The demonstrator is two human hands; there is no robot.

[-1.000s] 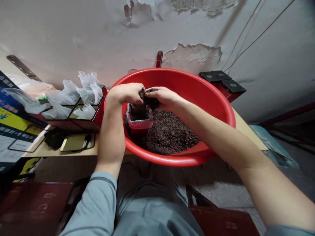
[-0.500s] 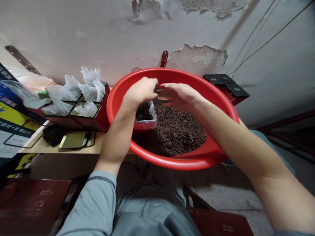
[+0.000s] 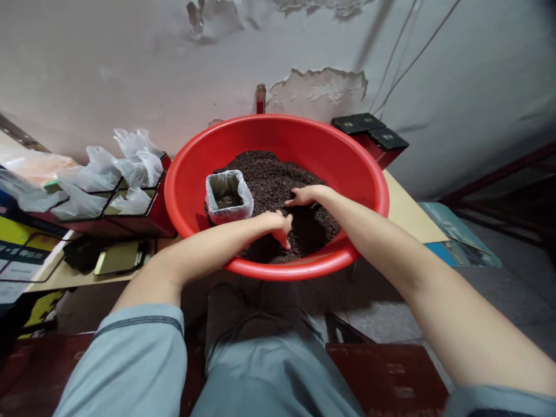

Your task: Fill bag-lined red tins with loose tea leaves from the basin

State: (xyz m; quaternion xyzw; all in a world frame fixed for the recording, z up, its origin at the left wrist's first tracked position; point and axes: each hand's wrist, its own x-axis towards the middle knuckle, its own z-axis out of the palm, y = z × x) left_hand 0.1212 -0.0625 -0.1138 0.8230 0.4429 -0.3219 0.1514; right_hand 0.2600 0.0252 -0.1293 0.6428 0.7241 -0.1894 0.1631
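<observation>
down now from above the lined box (image 3: 230,215) in the red tub (image 3: 299,270), reaching into the dark heap (image 3: 271,174) beside it with left hand (image 3: 279,225) and right hand (image 3: 306,196), fingers loosely open, so apparently working the heap.

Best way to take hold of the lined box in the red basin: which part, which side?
I'd come from above and hold opposite outer walls of the box, just below the rim. Its square mouth faces up, the dark heap lies against it, and the plastic liner folded over the rim might slip.
</observation>
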